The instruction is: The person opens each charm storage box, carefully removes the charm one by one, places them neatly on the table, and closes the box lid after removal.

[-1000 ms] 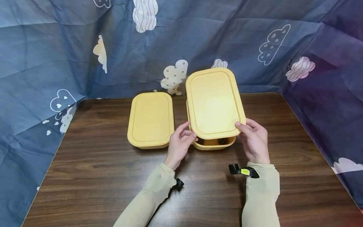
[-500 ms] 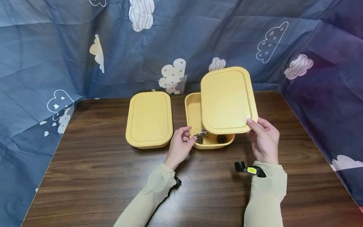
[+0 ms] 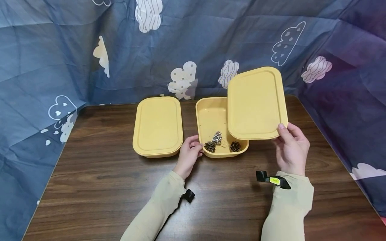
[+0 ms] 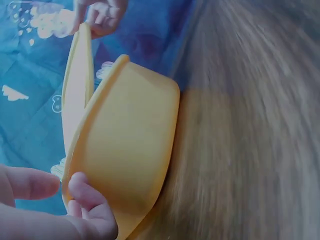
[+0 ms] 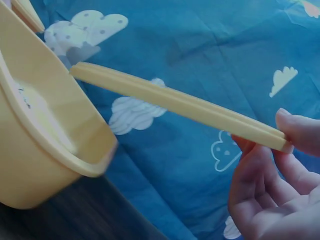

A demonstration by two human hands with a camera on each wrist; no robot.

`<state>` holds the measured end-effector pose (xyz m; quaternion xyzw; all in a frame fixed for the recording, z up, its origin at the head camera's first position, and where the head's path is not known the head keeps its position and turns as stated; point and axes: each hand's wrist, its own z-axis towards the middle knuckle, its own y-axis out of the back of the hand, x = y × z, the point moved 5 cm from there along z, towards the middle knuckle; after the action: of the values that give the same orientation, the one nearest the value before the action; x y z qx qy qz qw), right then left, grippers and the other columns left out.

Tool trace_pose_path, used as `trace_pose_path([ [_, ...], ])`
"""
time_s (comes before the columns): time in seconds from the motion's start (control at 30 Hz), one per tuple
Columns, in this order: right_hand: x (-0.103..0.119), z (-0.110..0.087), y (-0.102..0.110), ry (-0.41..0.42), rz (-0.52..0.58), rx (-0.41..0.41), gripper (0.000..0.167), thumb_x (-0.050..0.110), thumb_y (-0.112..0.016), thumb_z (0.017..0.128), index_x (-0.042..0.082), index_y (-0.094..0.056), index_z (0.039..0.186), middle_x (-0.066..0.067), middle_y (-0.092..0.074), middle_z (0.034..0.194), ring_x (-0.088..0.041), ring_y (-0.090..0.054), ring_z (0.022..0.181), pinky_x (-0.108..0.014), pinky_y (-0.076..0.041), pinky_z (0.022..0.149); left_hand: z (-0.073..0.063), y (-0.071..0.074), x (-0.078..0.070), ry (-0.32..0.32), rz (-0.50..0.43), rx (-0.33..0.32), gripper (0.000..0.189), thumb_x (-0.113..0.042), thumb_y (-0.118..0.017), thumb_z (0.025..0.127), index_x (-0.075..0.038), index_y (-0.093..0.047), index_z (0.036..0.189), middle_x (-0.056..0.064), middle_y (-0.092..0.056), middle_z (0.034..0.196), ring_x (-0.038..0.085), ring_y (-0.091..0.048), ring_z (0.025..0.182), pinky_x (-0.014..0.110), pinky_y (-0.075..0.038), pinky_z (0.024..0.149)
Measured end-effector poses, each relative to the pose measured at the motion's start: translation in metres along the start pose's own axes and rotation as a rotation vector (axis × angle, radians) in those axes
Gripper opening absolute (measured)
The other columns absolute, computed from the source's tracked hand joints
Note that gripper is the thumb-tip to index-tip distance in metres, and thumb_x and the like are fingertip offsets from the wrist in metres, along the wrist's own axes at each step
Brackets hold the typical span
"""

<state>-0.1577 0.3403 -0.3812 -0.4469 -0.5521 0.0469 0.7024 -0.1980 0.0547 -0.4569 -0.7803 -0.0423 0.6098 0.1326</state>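
A yellow lid (image 3: 256, 103) is held tilted in the air by my right hand (image 3: 292, 147), thumb on its top face and fingers beneath its near right corner. Under it and to the left stands a yellow box (image 3: 211, 117) without its cover, holding three pinecones: a brown pinecone (image 3: 210, 146), a white-tipped pinecone (image 3: 217, 137) and another brown pinecone (image 3: 235, 146). My left hand (image 3: 188, 155) is at the box's near left corner, its loosely bent fingers right at the rim. The left wrist view shows fingertips (image 4: 80, 185) against the outer wall.
A second yellow box (image 3: 158, 127) with its lid on stands to the left on the brown wooden table (image 3: 120, 194). A blue cloth (image 3: 126, 50) with cloud prints hangs behind the table and along its sides.
The right hand has carried the lid rightward off the box, exposing the pinecones. My left hand has left the lid's corner and drawn slightly back to the box's near left corner.
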Motion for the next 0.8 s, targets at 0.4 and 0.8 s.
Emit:
trace_pose_path([
  [0.4, 0.023, 0.000, 0.011, 0.020, 0.051, 0.067, 0.023, -0.014, -0.060, 0.085, -0.013, -0.062, 0.108, -0.018, -0.070, 0.078, -0.023, -0.066, 0.063, -0.029, -0.055, 0.055, 0.004, 0.000, 0.010, 0.200, -0.303, 0.059, 0.030, 0.002, -0.050, 0.093, 0.006, -0.043, 0.121, 0.000, -0.054, 0.083, 0.008, -0.053, 0.068, 0.016, -0.043, 0.061],
  [0.8, 0.035, 0.000, 0.023, 0.102, 0.012, -0.034, 0.026, -0.016, -0.063, 0.082, -0.017, -0.061, 0.108, -0.019, -0.068, 0.079, -0.023, -0.063, 0.060, -0.027, -0.053, 0.051, 0.006, 0.001, 0.014, 0.264, -0.396, 0.073, 0.026, 0.002, -0.049, 0.094, 0.004, -0.042, 0.119, 0.000, -0.054, 0.084, 0.008, -0.052, 0.069, 0.016, -0.042, 0.063],
])
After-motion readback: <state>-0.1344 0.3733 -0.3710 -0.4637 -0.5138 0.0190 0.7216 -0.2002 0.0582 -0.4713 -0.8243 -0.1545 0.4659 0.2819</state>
